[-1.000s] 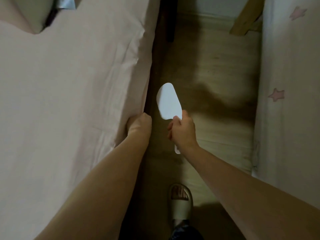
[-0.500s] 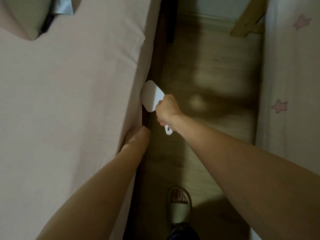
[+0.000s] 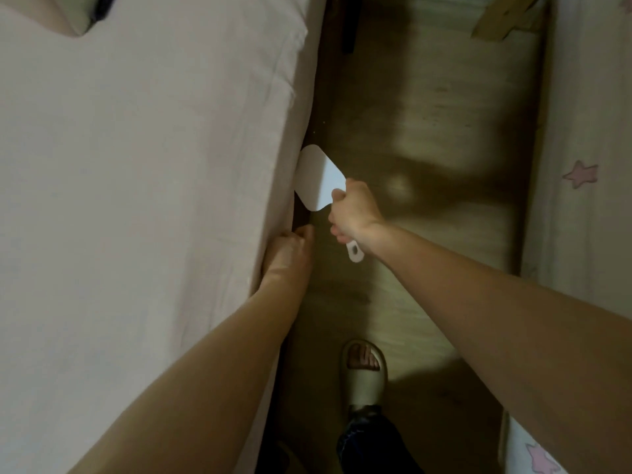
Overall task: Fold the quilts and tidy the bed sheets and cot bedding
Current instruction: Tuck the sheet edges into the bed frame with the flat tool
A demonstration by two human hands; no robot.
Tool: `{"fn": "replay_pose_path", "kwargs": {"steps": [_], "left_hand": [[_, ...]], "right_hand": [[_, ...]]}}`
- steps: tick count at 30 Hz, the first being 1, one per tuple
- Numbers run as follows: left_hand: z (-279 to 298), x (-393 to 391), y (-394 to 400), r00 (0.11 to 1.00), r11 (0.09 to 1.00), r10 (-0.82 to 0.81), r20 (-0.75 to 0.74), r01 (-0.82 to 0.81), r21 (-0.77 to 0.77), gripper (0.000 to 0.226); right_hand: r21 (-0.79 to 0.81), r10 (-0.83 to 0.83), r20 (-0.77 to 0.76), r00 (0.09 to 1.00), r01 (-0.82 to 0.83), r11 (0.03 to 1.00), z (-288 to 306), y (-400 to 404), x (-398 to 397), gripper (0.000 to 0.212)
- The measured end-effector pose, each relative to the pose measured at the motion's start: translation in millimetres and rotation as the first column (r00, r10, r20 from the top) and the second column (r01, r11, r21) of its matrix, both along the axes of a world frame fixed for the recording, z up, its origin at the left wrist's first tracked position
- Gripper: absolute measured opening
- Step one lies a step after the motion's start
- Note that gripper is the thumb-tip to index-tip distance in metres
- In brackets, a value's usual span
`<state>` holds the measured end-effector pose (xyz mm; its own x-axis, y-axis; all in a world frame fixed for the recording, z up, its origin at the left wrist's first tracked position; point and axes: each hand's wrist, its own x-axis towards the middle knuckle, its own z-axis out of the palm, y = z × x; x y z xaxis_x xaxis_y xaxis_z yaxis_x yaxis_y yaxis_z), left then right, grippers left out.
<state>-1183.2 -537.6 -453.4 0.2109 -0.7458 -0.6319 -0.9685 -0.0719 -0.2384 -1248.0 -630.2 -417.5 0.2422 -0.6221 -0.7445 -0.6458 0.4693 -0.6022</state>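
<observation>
A pale pink bed sheet [image 3: 143,186] covers the mattress that fills the left of the view. My right hand [image 3: 354,213] grips the handle of a white flat paddle-shaped tool [image 3: 316,177], whose blade edge meets the sheet at the mattress side. My left hand [image 3: 289,253] is at the mattress edge just below the blade, fingers reaching under the sheet's side and mostly hidden. Cot bedding [image 3: 588,165], white with pink stars, hangs along the right.
A narrow strip of wooden floor [image 3: 427,107] runs between bed and cot. My foot in a beige slipper [image 3: 364,374] stands on it. A wooden leg [image 3: 496,18] angles in at the top. A pillow corner [image 3: 73,15] lies at top left.
My right hand has swung the white tool left from mid-aisle to the mattress side. My left hand has stayed at the mattress edge, slipping further under the sheet.
</observation>
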Motion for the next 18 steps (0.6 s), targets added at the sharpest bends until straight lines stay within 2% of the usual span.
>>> {"fn": "replay_pose_path", "kwargs": {"steps": [2,3,4,7,11,15,18], "left_hand": [[-2,0,8,0.978,0.982,-0.189,0.094,0.189,0.008,0.03],[1,-2,10,0.966,0.97,-0.234,0.112,0.224,0.094,0.029],[3,-3,12,0.966,0.969,-0.236,0.101,0.227,0.096,0.029],[7,-5,22,0.985,0.986,-0.154,0.08,0.148,0.073,0.028],[10,-18,46,0.973,0.979,-0.193,0.123,0.184,0.085,0.033],[8,-28,69,0.992,0.997,-0.076,0.097,0.077,-0.013,0.058],[8,-25,66,0.992,0.999,-0.036,0.12,0.032,0.036,0.051]], "right_hand": [[0.052,-0.058,0.043,0.997,0.056,0.997,1,6,-2,0.027],[0.057,-0.076,0.058,0.995,0.073,0.996,2,11,-4,0.03],[0.072,-0.094,0.071,0.993,0.089,0.993,4,15,-8,0.031],[0.107,-0.099,0.07,0.993,0.092,0.99,11,22,-19,0.03],[0.018,0.131,0.046,0.99,-0.132,0.991,19,37,-30,0.023],[-0.146,0.244,-0.054,0.968,-0.25,0.957,21,51,-30,0.021],[-0.282,0.255,-0.141,0.957,-0.285,0.916,20,53,-29,0.019]]}}
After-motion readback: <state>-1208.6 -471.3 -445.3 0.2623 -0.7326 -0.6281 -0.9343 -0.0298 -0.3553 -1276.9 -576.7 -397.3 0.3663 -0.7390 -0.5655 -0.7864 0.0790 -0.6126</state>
